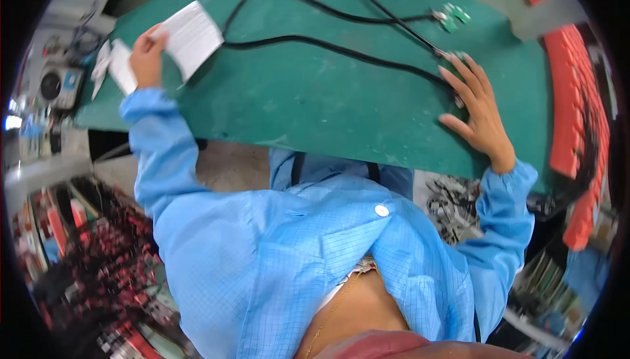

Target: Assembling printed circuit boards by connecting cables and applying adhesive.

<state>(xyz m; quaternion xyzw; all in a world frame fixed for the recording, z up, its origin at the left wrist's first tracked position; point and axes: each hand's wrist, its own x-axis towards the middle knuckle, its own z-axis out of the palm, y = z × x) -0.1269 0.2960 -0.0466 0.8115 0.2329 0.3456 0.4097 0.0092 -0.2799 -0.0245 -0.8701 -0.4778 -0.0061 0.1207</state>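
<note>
My left hand (147,60) is at the left of the green-topped table, its fingers closed on the edge of a white sheet of paper (193,41) with fine print. On the right, my right hand (478,109) is spread with fingers stretched out, holding nothing that I can see. Its fingertips lie over the ends of black cables (341,47), partly hiding them; whether they press on them I cannot tell. Just beyond these fingertips, another black cable ends at small green circuit boards (451,18).
More white paper (122,67) lies beside my left wrist. A grey device with a round dark face (56,86) stands off the table's left side. Red strips with dark wires (569,96) line the right edge. Below left are bins of red and black parts (98,260).
</note>
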